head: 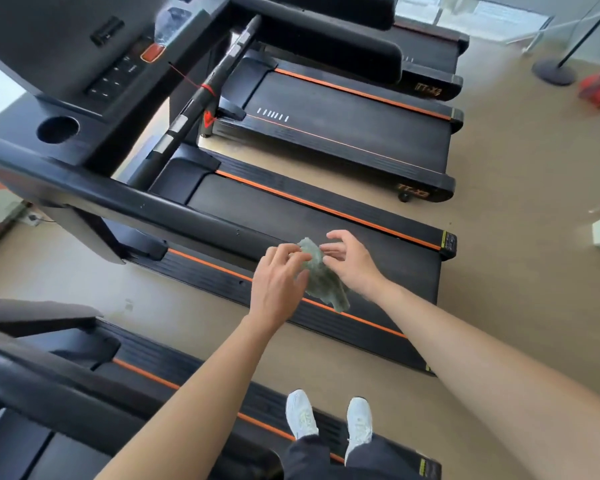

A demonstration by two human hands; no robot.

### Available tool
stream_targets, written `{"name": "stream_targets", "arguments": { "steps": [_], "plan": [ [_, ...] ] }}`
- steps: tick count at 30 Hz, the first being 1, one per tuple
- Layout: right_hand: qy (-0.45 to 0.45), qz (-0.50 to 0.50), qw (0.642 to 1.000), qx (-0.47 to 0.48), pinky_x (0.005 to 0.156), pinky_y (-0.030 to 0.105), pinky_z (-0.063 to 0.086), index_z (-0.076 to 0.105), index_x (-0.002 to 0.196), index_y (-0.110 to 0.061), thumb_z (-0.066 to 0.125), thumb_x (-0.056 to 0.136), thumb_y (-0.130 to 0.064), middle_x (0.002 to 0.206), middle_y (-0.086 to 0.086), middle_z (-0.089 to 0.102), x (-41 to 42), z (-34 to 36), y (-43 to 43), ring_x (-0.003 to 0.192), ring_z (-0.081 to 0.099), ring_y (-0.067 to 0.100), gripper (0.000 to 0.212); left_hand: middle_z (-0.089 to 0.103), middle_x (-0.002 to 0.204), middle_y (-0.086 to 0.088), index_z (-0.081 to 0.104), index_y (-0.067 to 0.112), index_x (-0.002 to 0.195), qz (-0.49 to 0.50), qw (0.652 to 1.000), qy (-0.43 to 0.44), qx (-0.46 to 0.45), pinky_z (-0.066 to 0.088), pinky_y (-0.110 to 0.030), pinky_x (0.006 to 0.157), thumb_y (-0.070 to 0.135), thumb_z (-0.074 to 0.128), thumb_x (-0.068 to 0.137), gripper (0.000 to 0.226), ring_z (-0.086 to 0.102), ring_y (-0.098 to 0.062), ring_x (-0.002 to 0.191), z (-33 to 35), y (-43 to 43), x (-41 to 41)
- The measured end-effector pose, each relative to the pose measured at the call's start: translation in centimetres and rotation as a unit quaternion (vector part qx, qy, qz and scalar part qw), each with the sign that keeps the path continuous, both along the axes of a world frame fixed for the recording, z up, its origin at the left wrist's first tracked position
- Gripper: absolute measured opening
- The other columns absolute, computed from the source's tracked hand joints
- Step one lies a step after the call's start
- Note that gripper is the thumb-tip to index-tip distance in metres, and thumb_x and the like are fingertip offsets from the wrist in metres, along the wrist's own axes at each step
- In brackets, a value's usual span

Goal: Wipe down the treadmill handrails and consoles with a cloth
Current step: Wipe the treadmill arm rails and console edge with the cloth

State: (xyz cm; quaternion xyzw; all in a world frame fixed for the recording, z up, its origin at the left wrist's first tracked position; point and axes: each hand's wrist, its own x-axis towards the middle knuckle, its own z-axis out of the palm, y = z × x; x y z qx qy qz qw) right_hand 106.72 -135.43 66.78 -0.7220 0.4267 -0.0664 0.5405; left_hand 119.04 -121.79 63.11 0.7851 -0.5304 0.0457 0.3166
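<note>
The treadmill's long handrail [174, 216] lies just ahead. I judge it best to fold the crumpled green cloth [323, 278] flat before sweeping it. The left hand [279, 277] and right hand [352, 263] pinch it together, above the belt. The console's cup holder [58, 129] shows nothing inside.

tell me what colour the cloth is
Pale grey-green, faintly mottled. The cloth shows best in the head view, the only one here.

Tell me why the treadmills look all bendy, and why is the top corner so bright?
Head view: the wide-angle lens bows the straight treadmill edges; daylight through the glass washes out the top right; the cloth looks slightly soft.
</note>
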Motion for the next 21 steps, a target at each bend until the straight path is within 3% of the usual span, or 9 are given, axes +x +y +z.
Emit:
{"name": "stream_targets", "arguments": {
  "steps": [2, 4, 9, 13, 15, 18, 21],
  "plan": [
    [0.002, 0.014, 1.0, -0.008, 0.097, 0.027, 0.053, 0.055, 0.118, -0.021, 0.066, 0.09, -0.001, 0.118, -0.001, 0.065, -1.2, -0.6, -0.2, 0.114, 0.063, 0.012, 0.036, 0.063, 0.13, -0.001, 0.069, 0.018, 0.121, -0.084, 0.994, -0.019, 0.061, 0.051, -0.04, 0.09, 0.015, 0.077, 0.082, 0.04, 0.056, -0.027, 0.115, -0.3, 0.0, -0.2],
    [0.028, 0.042, 0.998, -0.026, 0.096, 0.027, 0.053, 0.06, 0.114, -0.022, 0.068, 0.088, -0.001, 0.115, -0.005, 0.065, -2.1, -0.9, -0.3, 0.113, 0.062, 0.01, 0.034, 0.061, 0.137, 0.0, 0.065, 0.02, 0.129, -0.092, 0.989, -0.044, 0.106, 0.05, -0.042, 0.096, 0.021, 0.077, 0.083, 0.047, 0.052, -0.025, 0.126, -0.5, 0.2, -0.2],
    [0.053, 0.085, 0.994, -0.047, 0.103, 0.03, 0.046, 0.057, 0.139, -0.025, 0.07, 0.089, -0.009, 0.131, -0.004, 0.059, -2.9, -1.7, -0.1, 0.119, 0.054, 0.012, 0.054, 0.061, 0.137, -0.004, 0.066, 0.019, 0.128, -0.041, 0.992, -0.03, 0.117, 0.05, -0.044, 0.101, 0.03, 0.077, 0.086, 0.045, 0.052, -0.027, 0.13, -0.5, -0.1, 0.0],
    [0.081, 0.128, 0.985, -0.078, 0.108, 0.029, 0.034, 0.049, 0.147, -0.036, 0.063, 0.098, -0.02, 0.128, 0.001, 0.044, -2.5, -2.3, -0.3, 0.124, 0.039, 0.017, 0.053, 0.059, 0.14, -0.007, 0.066, 0.017, 0.13, 0.011, 0.994, -0.019, 0.103, 0.05, -0.043, 0.103, 0.031, 0.076, 0.088, 0.046, 0.048, -0.027, 0.132, -1.2, 0.6, -0.7],
    [0.086, 0.155, 0.981, -0.077, 0.112, 0.032, 0.036, 0.047, 0.148, -0.037, 0.06, 0.1, -0.024, 0.125, 0.0, 0.039, -2.3, -2.3, -0.9, 0.124, 0.038, 0.018, 0.052, 0.057, 0.14, -0.008, 0.066, 0.016, 0.13, 0.054, 0.994, -0.02, 0.094, 0.05, -0.042, 0.102, 0.031, 0.075, 0.088, 0.046, 0.046, -0.03, 0.129, -1.3, 0.9, -1.4],
    [0.07, 0.197, 0.975, -0.072, 0.112, 0.037, 0.042, 0.047, 0.149, -0.033, 0.062, 0.098, -0.021, 0.127, -0.002, 0.047, -2.1, -2.5, -2.0, 0.122, 0.049, 0.016, 0.054, 0.059, 0.13, -0.008, 0.066, 0.015, 0.13, 0.123, 0.989, -0.037, 0.08, 0.052, -0.043, 0.092, 0.033, 0.073, 0.088, 0.046, 0.046, -0.032, 0.111, -1.6, 1.0, -3.5],
    [0.041, 0.23, 0.969, -0.08, 0.109, 0.035, 0.045, 0.05, 0.147, -0.033, 0.067, 0.094, -0.021, 0.132, -0.004, 0.058, -2.1, -3.0, -3.5, 0.121, 0.057, 0.015, 0.056, 0.057, 0.129, -0.008, 0.062, 0.014, 0.136, 0.174, 0.982, 0.037, 0.061, 0.055, -0.042, 0.084, 0.03, 0.072, 0.09, 0.05, 0.053, -0.029, 0.102, -2.2, 0.5, -5.9]
  ]
}}
